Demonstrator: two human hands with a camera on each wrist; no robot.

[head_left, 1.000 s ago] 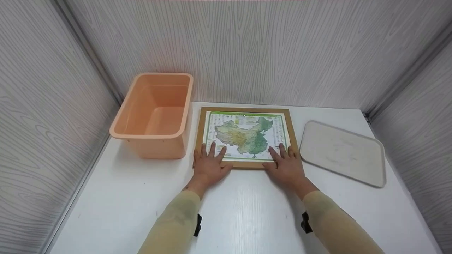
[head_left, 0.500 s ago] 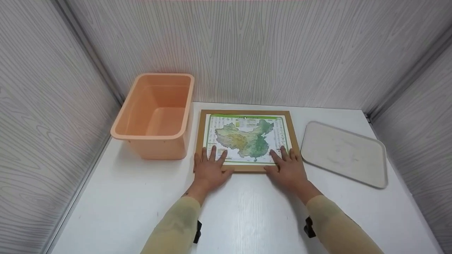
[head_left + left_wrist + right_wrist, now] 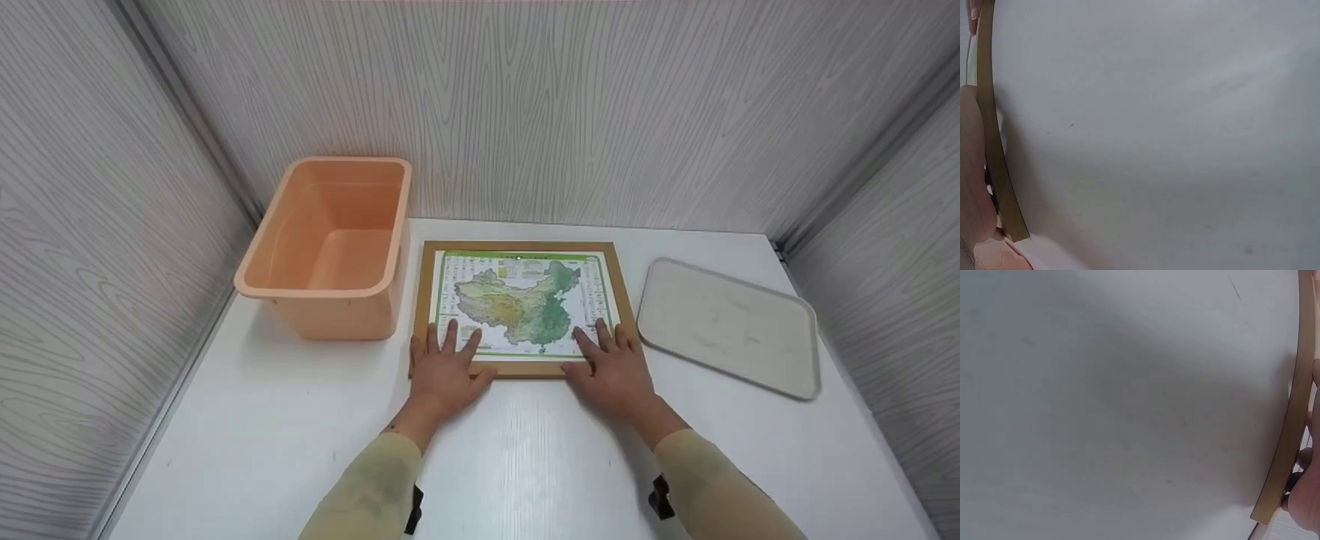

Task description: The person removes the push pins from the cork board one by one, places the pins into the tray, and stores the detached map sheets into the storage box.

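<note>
A wooden-framed map puzzle board (image 3: 520, 304) lies flat on the white table (image 3: 517, 465). My left hand (image 3: 444, 358) rests with straight fingers on its near left corner. At the near right corner my right hand (image 3: 611, 358) lies flat in the same way. The left wrist view shows the frame edge (image 3: 995, 140) beside my palm over bare table. In the right wrist view the frame edge (image 3: 1286, 439) runs along the right side next to my fingers.
An empty orange plastic bin (image 3: 330, 244) stands left of the board. A flat grey tray (image 3: 726, 324) lies to the right. Grey wood-grain walls close the table on three sides.
Both hands have slid the framed map toward me, away from the back wall. The bin and tray have stayed in place.
</note>
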